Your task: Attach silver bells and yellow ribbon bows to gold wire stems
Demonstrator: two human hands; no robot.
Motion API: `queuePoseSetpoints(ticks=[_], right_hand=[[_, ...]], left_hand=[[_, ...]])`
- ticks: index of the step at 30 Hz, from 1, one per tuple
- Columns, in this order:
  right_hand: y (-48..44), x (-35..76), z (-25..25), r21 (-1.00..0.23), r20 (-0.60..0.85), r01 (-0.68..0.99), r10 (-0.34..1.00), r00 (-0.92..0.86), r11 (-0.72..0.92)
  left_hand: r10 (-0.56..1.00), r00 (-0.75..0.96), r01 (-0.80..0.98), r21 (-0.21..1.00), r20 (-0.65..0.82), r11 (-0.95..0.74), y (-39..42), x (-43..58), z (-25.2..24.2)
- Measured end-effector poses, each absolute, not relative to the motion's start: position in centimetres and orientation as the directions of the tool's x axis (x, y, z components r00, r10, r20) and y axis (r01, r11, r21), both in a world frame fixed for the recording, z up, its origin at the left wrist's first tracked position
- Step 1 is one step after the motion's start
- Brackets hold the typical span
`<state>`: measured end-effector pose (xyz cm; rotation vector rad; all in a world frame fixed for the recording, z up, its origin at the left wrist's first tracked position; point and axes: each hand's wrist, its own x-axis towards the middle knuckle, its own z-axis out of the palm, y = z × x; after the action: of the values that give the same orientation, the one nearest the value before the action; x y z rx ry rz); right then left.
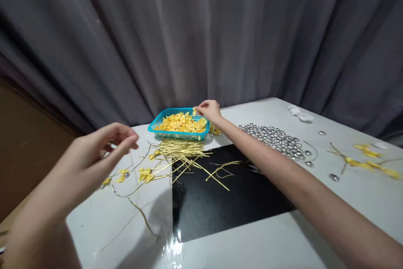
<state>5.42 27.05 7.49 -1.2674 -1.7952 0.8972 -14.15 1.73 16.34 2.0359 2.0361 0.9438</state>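
My right hand (210, 110) reaches over the far right corner of the turquoise basket (177, 136), pinching a small yellow ribbon flower (194, 111). Many more yellow flowers (181, 123) fill the basket. My left hand (110, 147) hangs above the table's left side, thumb and fingers curled together at the tips; anything between them is hidden. Beneath and beside it lie yellow flowers with silver beads on thin wire (122, 176). In front of the basket is a pile of gold twist ties (181, 148), partly spread over a black mat (220, 206).
Silver teardrop beads (277, 139) are heaped right of my right forearm, with a few loose ones nearer. Yellow flower stems (371, 164) and white pieces (299, 113) lie farther right. A grey curtain (201, 42) hangs behind the white table (252, 244). Scissor-like metal blades (254, 169) show beside my forearm.
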Motion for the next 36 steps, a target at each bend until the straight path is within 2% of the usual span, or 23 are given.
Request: queuePoseSetpoints(ticks=[3, 5, 8, 12, 16, 21, 26, 30, 32, 36], right_hand=[[23.7, 9.3, 7.9, -0.931, 0.194, 0.288, 0.973, -0.128, 0.224], [20.6, 12.1, 7.5, -0.958, 0.167, 0.217, 0.980, -0.105, 0.187], [15.7, 15.4, 6.3, -0.983, 0.087, 0.148, 0.985, -0.150, 0.109], [11.3, 17.6, 4.0, -0.991, -0.004, 0.131, 0.961, -0.276, 0.033], [9.6, 17.6, 1.9, -0.995, -0.019, 0.102, 0.948, -0.318, 0.014], [8.3, 16.7, 0.1, -0.998, -0.061, 0.023, 0.919, -0.389, -0.057], [6.6, 16.6, -0.6, -0.994, -0.105, 0.038, 0.854, -0.510, -0.100], [5.9, 16.6, -0.6, -0.996, -0.093, 0.065, 0.830, -0.550, -0.068], [5.8, 16.6, -0.5, -0.995, -0.096, 0.080, 0.835, -0.542, -0.063], [5.9, 16.4, -0.3, -0.993, -0.111, 0.098, 0.842, -0.529, -0.069]], left_hand=[[0.989, 0.128, 0.850, 0.506, 0.078, -0.149, 4.1, -10.8, 13.8], [0.959, 0.273, 0.841, 0.501, -0.069, -0.204, 5.8, -8.3, 10.9], [0.927, 0.346, 0.839, 0.490, -0.148, -0.235, 7.3, -5.0, 6.3], [0.923, 0.358, 0.835, 0.491, -0.143, -0.248, 7.4, -3.2, 3.1], [0.959, 0.285, 0.810, 0.537, -0.006, -0.237, 6.2, -3.2, 2.5], [0.971, 0.116, 0.713, 0.663, 0.207, -0.226, 3.7, -2.4, 0.4], [0.974, 0.093, 0.626, 0.749, 0.204, -0.217, 1.4, 0.1, -1.0], [0.980, 0.111, 0.684, 0.702, 0.166, -0.197, 1.9, -0.6, 0.1], [0.990, 0.064, 0.753, 0.645, 0.128, -0.132, 2.8, -3.6, 1.4], [0.958, -0.279, 0.856, 0.467, 0.060, 0.220, 4.2, -13.5, 3.6]])
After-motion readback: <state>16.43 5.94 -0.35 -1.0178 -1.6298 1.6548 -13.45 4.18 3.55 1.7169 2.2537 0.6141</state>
